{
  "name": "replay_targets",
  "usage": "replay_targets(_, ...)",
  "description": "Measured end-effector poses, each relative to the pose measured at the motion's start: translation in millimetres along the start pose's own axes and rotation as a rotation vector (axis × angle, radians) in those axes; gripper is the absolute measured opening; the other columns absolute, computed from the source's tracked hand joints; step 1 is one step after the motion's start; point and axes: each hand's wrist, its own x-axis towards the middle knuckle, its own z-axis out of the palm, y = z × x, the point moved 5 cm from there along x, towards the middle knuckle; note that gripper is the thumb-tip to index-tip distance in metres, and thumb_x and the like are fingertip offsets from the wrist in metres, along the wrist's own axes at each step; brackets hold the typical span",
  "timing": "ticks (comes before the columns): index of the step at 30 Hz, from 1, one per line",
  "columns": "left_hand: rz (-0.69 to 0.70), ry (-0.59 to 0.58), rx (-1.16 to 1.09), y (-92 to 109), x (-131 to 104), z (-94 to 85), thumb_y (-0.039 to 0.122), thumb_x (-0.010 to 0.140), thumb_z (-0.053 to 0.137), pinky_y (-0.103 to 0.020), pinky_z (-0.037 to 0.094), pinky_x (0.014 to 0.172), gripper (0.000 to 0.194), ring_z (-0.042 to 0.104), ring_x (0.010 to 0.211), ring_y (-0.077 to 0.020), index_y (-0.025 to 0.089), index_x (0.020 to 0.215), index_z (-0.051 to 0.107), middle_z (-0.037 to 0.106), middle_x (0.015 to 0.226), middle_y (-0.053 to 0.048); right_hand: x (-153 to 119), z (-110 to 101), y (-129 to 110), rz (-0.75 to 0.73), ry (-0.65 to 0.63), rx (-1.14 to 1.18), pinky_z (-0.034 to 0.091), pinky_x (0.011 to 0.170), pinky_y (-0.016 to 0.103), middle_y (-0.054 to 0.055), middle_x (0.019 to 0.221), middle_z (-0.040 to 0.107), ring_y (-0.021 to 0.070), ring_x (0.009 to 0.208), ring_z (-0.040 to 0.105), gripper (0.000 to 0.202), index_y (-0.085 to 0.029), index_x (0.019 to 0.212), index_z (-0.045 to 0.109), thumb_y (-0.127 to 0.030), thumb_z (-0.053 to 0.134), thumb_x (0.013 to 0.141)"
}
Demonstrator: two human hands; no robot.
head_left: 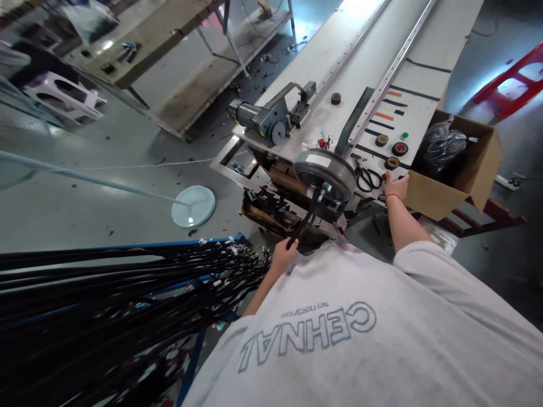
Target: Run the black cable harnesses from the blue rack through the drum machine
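My left hand (283, 255) is closed around the end of a black cable (303, 223), low in front of my shirt. The cable bends up to a round grey wheel-like part (324, 169) at the bench's near end. My right hand (396, 187) is at the bench's front edge, fingers bent, between black-handled scissors (368, 178) and an open cardboard box (436, 195). Whatever its fingers hold, if anything, is hidden. A tape roll (392, 163) lies just beyond it. Close by are another tape roll (382, 139), a red button (399, 148) and a green one (405, 135).
A motor unit (258, 118) is mounted on the long white bench (365, 62), with metal rails running away. Black cables (127, 282) hang in a thick bundle at left. A round white base with a pole (193, 206) stands on the floor. A red stool (515, 79) is at far right.
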Motion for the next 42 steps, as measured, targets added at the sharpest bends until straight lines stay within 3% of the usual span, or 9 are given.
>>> replay_targets(15,0.003,-0.050,-0.003,0,1,12.8,0.048,0.080,0.051,-0.025,0.036,0.058,0.036,0.046,0.058,-0.0142,0.017,0.062,0.056,0.051,0.056,0.001,4,5,4,-0.023,-0.007,-0.006,0.039,0.103,0.055,0.026,0.136,0.049,0.0380,0.128,0.048,0.083,-0.010,0.146,0.032,-0.061,0.057,0.085)
replay_targets(22,-0.001,0.010,-0.044,6,14,8.0,0.046,0.078,0.054,-0.026,0.042,0.065,0.033,0.054,0.066,-0.0169,0.015,0.072,0.063,0.062,0.067,-0.002,4,4,4,-0.018,-0.001,-0.014,0.039,0.104,0.055,0.024,0.139,0.048,0.0365,0.129,0.047,0.082,-0.013,0.146,0.033,-0.061,0.057,0.085)
replay_targets(30,-0.032,0.016,-0.049,18,43,13.4,0.042,0.080,0.054,-0.024,0.038,0.057,0.030,0.047,0.058,-0.0134,0.017,0.065,0.057,0.052,0.058,0.002,2,2,2,-0.014,0.007,-0.009,0.038,0.104,0.054,0.025,0.139,0.049,0.0371,0.128,0.049,0.083,-0.011,0.146,0.034,-0.059,0.059,0.084)
replay_targets(42,-0.048,-0.001,-0.102,14,43,23.1,0.040,0.081,0.055,-0.025,0.042,0.064,0.026,0.054,0.067,-0.0153,0.016,0.071,0.059,0.058,0.064,0.000,1,0,2,-0.009,0.019,0.001,0.039,0.103,0.053,0.024,0.137,0.050,0.0363,0.127,0.050,0.081,-0.012,0.144,0.037,-0.060,0.059,0.083)
